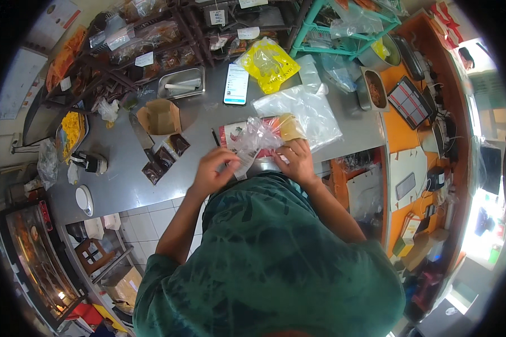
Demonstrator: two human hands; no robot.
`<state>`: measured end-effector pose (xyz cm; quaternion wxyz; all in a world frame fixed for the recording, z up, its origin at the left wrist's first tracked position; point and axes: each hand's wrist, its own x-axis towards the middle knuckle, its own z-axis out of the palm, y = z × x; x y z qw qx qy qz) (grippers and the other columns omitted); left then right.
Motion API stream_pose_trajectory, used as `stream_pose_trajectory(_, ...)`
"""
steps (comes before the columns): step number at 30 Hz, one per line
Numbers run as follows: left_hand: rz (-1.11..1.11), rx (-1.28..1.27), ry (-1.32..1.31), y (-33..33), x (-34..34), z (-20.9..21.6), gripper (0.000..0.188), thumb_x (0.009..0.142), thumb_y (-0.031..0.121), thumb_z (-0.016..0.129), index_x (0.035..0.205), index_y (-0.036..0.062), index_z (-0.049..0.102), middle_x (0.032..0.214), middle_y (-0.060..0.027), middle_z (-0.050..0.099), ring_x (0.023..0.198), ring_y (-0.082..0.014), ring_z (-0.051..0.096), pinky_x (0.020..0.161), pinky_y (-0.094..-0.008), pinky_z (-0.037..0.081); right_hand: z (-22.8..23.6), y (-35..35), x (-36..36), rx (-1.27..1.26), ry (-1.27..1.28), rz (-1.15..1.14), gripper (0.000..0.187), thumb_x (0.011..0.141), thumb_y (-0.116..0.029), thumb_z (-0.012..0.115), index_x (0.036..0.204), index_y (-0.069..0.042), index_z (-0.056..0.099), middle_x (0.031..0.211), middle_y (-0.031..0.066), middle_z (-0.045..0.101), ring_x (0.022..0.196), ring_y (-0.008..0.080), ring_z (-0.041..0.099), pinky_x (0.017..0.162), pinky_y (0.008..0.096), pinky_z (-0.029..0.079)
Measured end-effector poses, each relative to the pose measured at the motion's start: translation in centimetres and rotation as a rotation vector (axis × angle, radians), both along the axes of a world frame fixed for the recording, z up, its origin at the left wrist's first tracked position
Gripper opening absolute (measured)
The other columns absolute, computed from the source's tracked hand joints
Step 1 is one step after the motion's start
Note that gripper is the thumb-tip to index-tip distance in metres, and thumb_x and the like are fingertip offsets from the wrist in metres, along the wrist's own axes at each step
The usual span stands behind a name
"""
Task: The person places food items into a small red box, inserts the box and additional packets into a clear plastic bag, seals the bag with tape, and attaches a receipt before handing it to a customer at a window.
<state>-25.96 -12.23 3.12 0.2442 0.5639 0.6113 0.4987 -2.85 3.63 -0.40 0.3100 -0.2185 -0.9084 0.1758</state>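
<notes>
At the table's near edge, my left hand (215,169) is closed, its thumb and fingers pinching the edge of a white printed slip (245,163). A crumpled clear plastic bag (258,135) lies between my hands, partly over the slip. My right hand (298,162) has its fingers curled at the bag's near right side and appears to pinch the plastic. Under the bag is a red and white printed sheet (230,132), with a tan piece of paper (290,128) at its right end. A dark pen (215,136) lies just left of the sheet.
On the steel table (194,121) are a phone (236,84), a yellow plastic bag (269,64), clear bags (309,115), an open cardboard box (159,117), a knife (142,132), dark sauce packets (166,157) and a steel tray (181,83). Loaded racks (194,33) stand behind.
</notes>
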Motion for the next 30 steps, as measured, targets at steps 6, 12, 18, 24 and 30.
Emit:
stream_pose_trajectory(6,-0.169,-0.498,0.205,0.8,5.9,-0.6,0.036,0.087,0.015,0.069,0.12,0.0016,0.061,0.1,-0.0113,0.067,0.091,-0.0268,0.067,0.075,-0.0371,0.054,-0.7,-2.6,0.1,-0.008,-0.041,0.112,0.024,0.074,-0.014,0.078,0.097,-0.013,0.071,0.103,0.0021,0.063,0.095,0.0232,0.06,0.084,0.04,0.047)
stream_pose_trajectory(12,0.076,-0.4,0.546,-0.2,5.9,-3.4,0.055,0.082,0.02,0.073,0.132,0.0068,0.054,0.104,-0.0084,0.058,0.096,-0.0275,0.063,0.076,-0.04,0.055,-2.2,-3.5,-1.6,0.162,-0.073,0.048,0.026,0.077,-0.016,0.075,0.103,-0.018,0.073,0.11,-0.0032,0.06,0.101,0.0184,0.056,0.084,0.0372,0.046)
stream_pose_trajectory(18,0.057,-0.247,0.629,-0.6,5.8,-4.4,0.038,0.083,0.017,0.071,0.119,0.0073,0.062,0.105,-0.0062,0.055,0.101,-0.0241,0.062,0.075,-0.0358,0.056,-2.8,-3.4,-2.1,0.125,-0.008,0.059,0.02,0.075,-0.013,0.075,0.094,-0.014,0.074,0.099,-0.0006,0.065,0.095,0.0199,0.06,0.083,0.0372,0.045)
stream_pose_trajectory(24,0.083,-0.093,0.589,1.0,6.0,-5.8,0.026,0.083,0.013,0.07,0.108,0.0074,0.064,0.097,-0.0046,0.056,0.09,-0.0219,0.064,0.07,-0.0363,0.055,-2.7,-3.1,-1.9,0.025,0.058,0.098,0.018,0.077,-0.012,0.074,0.095,-0.011,0.075,0.098,0.0005,0.065,0.092,0.0223,0.059,0.081,0.0377,0.047)
stream_pose_trajectory(30,0.069,-0.109,0.56,1.2,5.5,-5.7,0.019,0.083,0.012,0.07,0.1,0.0069,0.063,0.093,-0.0052,0.057,0.088,-0.0229,0.064,0.07,-0.0367,0.054,-1.8,-3.0,-2.1,-0.084,0.054,0.053,0.018,0.078,-0.013,0.077,0.096,-0.01,0.075,0.099,0.0035,0.064,0.094,0.0256,0.059,0.082,0.0396,0.046)
